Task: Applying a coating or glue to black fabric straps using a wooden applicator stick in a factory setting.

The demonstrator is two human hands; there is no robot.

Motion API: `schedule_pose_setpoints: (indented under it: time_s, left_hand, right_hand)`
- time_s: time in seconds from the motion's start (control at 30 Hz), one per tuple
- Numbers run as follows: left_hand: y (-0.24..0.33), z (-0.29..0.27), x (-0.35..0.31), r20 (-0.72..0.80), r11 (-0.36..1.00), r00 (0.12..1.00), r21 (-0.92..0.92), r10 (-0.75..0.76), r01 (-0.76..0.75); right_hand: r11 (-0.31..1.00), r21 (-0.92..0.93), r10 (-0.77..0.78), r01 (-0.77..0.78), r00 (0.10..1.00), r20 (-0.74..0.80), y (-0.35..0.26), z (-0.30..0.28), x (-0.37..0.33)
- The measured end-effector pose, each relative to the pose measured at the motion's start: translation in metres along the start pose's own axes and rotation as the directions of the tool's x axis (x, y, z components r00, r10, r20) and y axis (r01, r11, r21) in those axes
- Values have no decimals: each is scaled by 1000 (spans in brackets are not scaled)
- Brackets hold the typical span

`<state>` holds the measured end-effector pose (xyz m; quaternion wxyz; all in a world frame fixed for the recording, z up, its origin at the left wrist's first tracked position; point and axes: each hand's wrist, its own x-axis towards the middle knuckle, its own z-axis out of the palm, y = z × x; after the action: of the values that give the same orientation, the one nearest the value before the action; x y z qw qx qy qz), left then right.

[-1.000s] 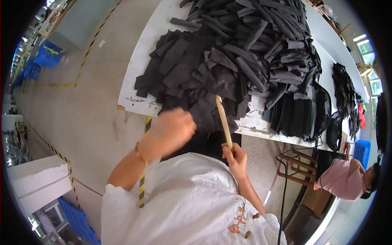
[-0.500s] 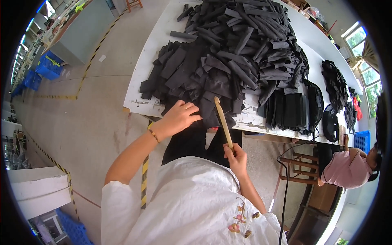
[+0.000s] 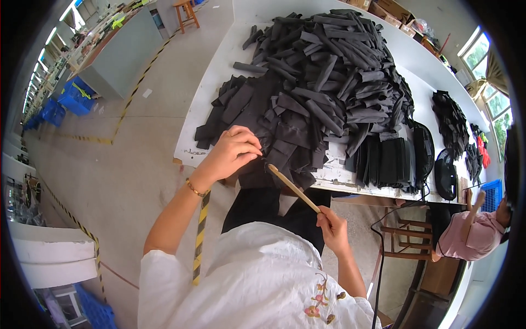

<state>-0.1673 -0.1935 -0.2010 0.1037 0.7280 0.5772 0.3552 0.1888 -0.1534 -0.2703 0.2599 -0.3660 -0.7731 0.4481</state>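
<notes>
My right hand [image 3: 332, 227] grips the lower end of a pale wooden stick [image 3: 297, 191] with a notched tip. It slants up and to the left, its tip close to my left fingers. My left hand [image 3: 235, 147] is closed in a pinch over the table's front edge; whatever lies between the fingertips is too small to make out. Beneath both hands, dark cloth strips [image 3: 293, 137] lie flat and overlapping, some hanging over the edge. Behind them rises a large heap of dark folded or rolled cloth pieces [image 3: 350, 60].
On the white table [image 3: 219, 60], a row of upright dark folded pieces [image 3: 392, 162] stands right of the heap, beside a black mesh-covered object [image 3: 423, 145]. A black cable [image 3: 378, 236] hangs down. A co-worker in pink [image 3: 474, 236] sits at the right near a wooden stool [image 3: 408, 238].
The stick's tip has swung left and down toward my left fingers as my right hand moved right and down. My left fingers have drawn together into a pinch.
</notes>
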Motion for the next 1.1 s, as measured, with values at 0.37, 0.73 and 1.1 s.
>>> schedule_pose_setpoints:
  time_s: [0.37, 0.73, 1.1]
  left_hand:
    - [9, 11, 19, 43, 998, 997, -7, 64, -64]
    - [61, 69, 10, -553, 844, 786, -531, -278, -76]
    - [38, 95, 26, 86, -148, 559, -987, -824, -67]
  right_hand:
    - [941, -301, -160, 152, 987, 0, -15, -16, 22]
    - [873, 466, 134, -144, 989, 54, -26, 57, 57]
    - [995, 72, 69, -68, 998, -10, -25, 84, 31]
